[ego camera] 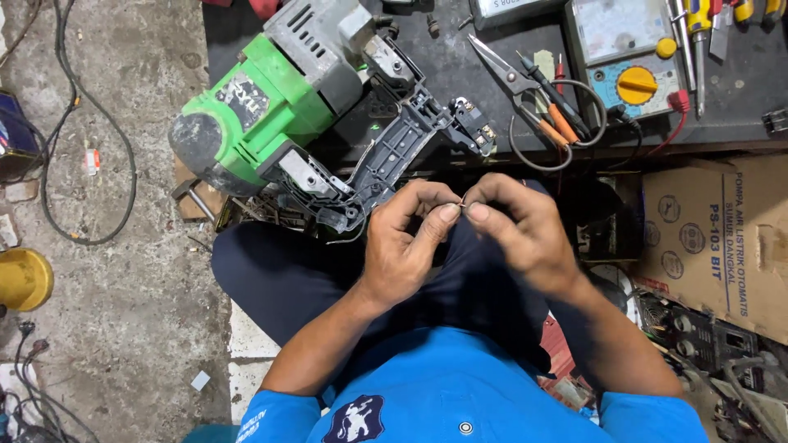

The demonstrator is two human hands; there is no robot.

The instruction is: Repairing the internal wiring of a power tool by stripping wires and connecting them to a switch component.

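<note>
Green power tool (271,98) lies opened beyond both hands' fingers (427,217), pinching a thin wire (461,202); scissors (513,78) nearby.

- Just beyond the grip, the power tool (271,107) has a glossy green plastic shell, scuffed, with a dull grey metal body.
- Farther off, the desk (460,74) looks matt black and grimy.
- Right of the grip, a brown cardboard box (714,238), matt.
- Left, rough concrete floor (123,312).
</note>
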